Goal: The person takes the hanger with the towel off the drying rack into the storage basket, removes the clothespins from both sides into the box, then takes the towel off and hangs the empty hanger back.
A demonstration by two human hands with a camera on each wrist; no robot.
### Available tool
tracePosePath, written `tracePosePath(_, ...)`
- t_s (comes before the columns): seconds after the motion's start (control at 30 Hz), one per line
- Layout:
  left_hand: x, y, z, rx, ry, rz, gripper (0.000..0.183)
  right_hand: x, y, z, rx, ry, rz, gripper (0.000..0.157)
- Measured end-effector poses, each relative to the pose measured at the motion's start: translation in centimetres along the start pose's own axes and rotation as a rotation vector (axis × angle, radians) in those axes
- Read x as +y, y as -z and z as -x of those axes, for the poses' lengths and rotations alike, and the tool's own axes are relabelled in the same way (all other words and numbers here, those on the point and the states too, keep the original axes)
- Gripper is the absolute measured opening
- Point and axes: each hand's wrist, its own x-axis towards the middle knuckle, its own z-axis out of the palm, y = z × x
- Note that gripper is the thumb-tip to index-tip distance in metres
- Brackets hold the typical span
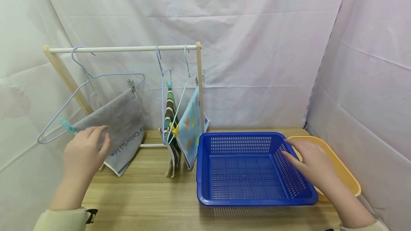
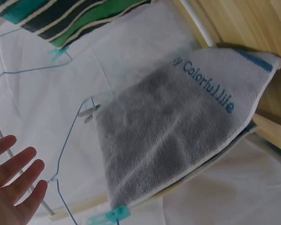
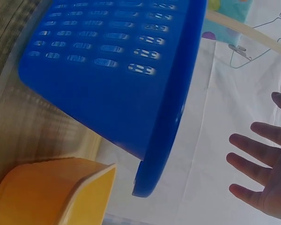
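My left hand (image 1: 84,149) is in front of the grey towel (image 1: 123,122), holding nothing; its fingers look spread and loose in the left wrist view. The towel hangs slanted from a blue wire hanger (image 1: 109,74), with a grey clip (image 1: 131,85) at one corner and a teal clip (image 1: 68,126) at the other. Blue lettering (image 2: 208,87) runs across its lower part. Over the right rim of the blue plastic basket (image 1: 247,201) is my right hand (image 1: 313,161). Its fingers are apart with nothing between them, and the right wrist view shows them off the rim.
A wooden rack with a white rail (image 1: 125,49) stands at the left. Near its right post hang a striped green towel (image 1: 171,117) and a light blue spotted towel (image 1: 191,126), both clipped to hangers. A yellow bin (image 1: 343,168) sits behind the basket's right side. White cloth surrounds the table.
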Motion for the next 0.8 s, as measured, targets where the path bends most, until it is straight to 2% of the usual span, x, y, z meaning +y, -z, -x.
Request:
tracePosePath(0.33,-2.8,-0.2,0.1,-0.022,0.09,0.001,0.029,-0.3,-0.6,-0.2,0.023,0.008,-0.058,0.037)
tracePosePath(0.57,-4.5,-0.5,0.1,0.02,0.092,-0.029,0.031,-0.3,-1.3,-0.1,0.023,0.007,-0.088,0.034)
tracePosePath(0.8,-5.4,-0.5,-0.1,0.022,0.099,-0.034,0.03,-0.6,-1.5,0.0,-0.011,0.009,-0.081,0.033)
